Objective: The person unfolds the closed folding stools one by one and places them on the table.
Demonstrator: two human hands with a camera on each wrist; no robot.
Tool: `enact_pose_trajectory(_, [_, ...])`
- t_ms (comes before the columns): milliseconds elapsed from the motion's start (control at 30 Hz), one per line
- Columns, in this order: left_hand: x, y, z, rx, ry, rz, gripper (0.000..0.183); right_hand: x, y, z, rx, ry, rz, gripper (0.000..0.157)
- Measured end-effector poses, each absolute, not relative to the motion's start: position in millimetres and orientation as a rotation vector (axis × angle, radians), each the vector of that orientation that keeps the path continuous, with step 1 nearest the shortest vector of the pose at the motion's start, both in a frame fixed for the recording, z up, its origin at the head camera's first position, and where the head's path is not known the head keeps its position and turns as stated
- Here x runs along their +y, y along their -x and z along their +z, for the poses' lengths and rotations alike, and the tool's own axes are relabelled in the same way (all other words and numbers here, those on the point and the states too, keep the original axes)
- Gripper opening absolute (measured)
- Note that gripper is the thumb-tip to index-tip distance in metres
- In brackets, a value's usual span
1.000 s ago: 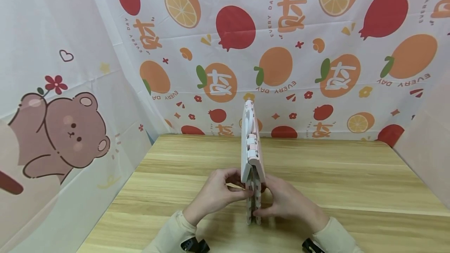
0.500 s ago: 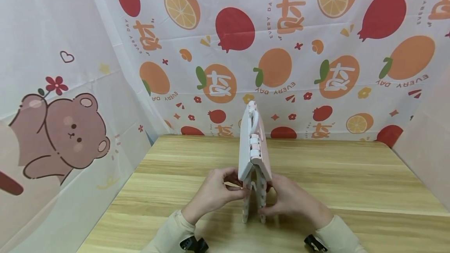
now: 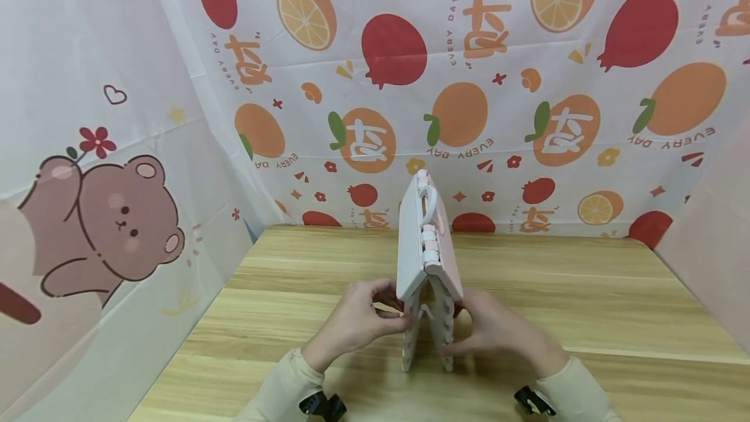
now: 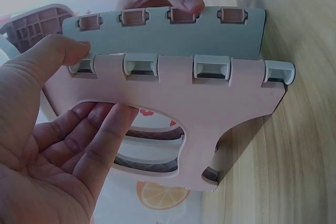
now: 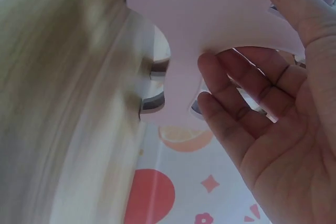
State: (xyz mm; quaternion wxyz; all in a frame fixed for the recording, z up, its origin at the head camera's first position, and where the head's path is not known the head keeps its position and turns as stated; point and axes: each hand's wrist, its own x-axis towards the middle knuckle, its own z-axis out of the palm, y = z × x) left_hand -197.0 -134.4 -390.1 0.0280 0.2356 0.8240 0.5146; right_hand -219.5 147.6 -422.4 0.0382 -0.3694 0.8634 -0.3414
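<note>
A pale pink and white folding step stool (image 3: 443,239) stands upright on the table, its two top halves sloping from a hinged ridge like a roof, legs partly spread. My left hand (image 3: 366,323) grips the left leg panel, thumb on the hinged edge; in the left wrist view, the fingers reach the cutout of the pink panel (image 4: 199,111). My right hand (image 3: 492,331) holds the right leg panel, thumb at its near edge. Fingers of that hand enter a cutout of the pink panel (image 5: 184,40) in the right wrist view. A white loop handle (image 3: 430,204) sticks up at the ridge.
The wooden table (image 3: 305,259) spreads out on both sides of the stool. A fruit-print cloth (image 3: 398,109) hangs behind its far edge, and a bear-print cloth (image 3: 193,213) hangs on the left. Black wrist straps (image 3: 322,406) show at the sleeves.
The stool's leg panels and top halves have spread apart from nearly folded flat. My right hand has moved to the right with its panel; my left hand has shifted slightly left.
</note>
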Motion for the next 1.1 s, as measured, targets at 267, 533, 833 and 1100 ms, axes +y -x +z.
enact_pose_trajectory(267, [-134.7, 199.2, -391.2, 2.563, -0.752, 1.581, 0.03, 152.8, 219.7, -418.1, 2.647, 1.092, -1.046, 0.079])
enact_pose_trajectory(533, [-135.0, 199.7, -391.8, 2.563, -0.74, 1.576, 0.033, 160.6, 222.4, -417.6, 2.638, 1.093, -1.071, 0.083])
enact_pose_trajectory(833, [-136.7, 200.7, -391.8, 2.561, -0.735, 1.581, 0.035, 166.9, 222.5, -415.6, 2.587, 0.998, -1.084, 0.086])
enact_pose_trajectory(1100, [-138.5, 201.2, -390.6, 2.572, -0.724, 1.552, 0.035, 171.8, 222.4, -412.9, 2.587, 0.993, -1.077, 0.077])
